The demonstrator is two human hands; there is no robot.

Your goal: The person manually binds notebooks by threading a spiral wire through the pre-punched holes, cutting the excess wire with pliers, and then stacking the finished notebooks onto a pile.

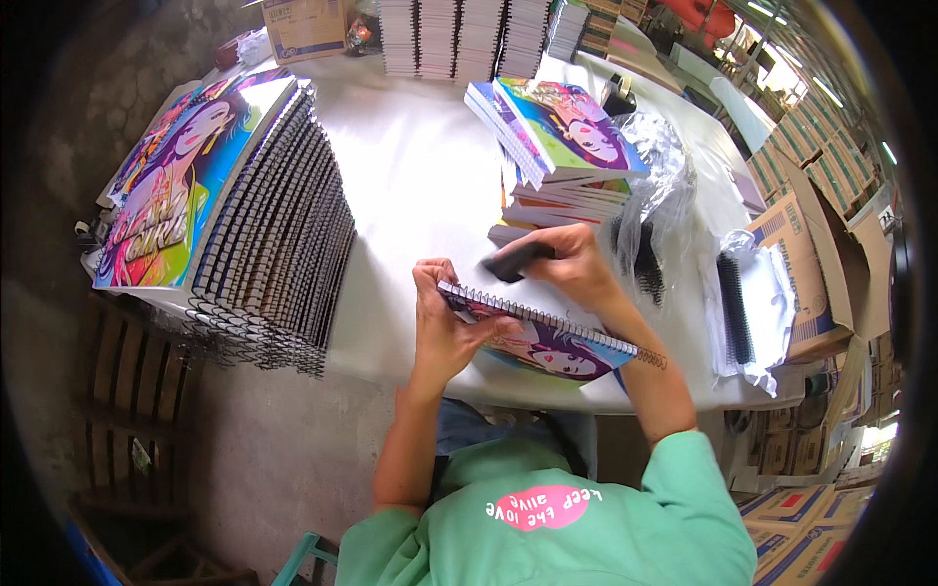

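My left hand (447, 337) grips a spiral notebook (572, 354) with a colourful illustrated cover, its thumb lying on the cover. The bound edge is turned up, and a wire coil runs along it. Past the notebook's right end, a length of loose coil (653, 358) sticks out beside my right forearm. Above the bound edge, my right hand (576, 262) is closed around a black tool (518, 262), blurred, its exact kind unclear. The tool looks apart from the coil.
At the left stands a tall stack of coil-bound notebooks (264, 225). A smaller pile of notebooks (572, 132) lies ahead on the white table (391, 166), beside clear plastic wrap (664, 166). Black coils (735, 308) rest on white paper at the right, near an open carton (806, 264).
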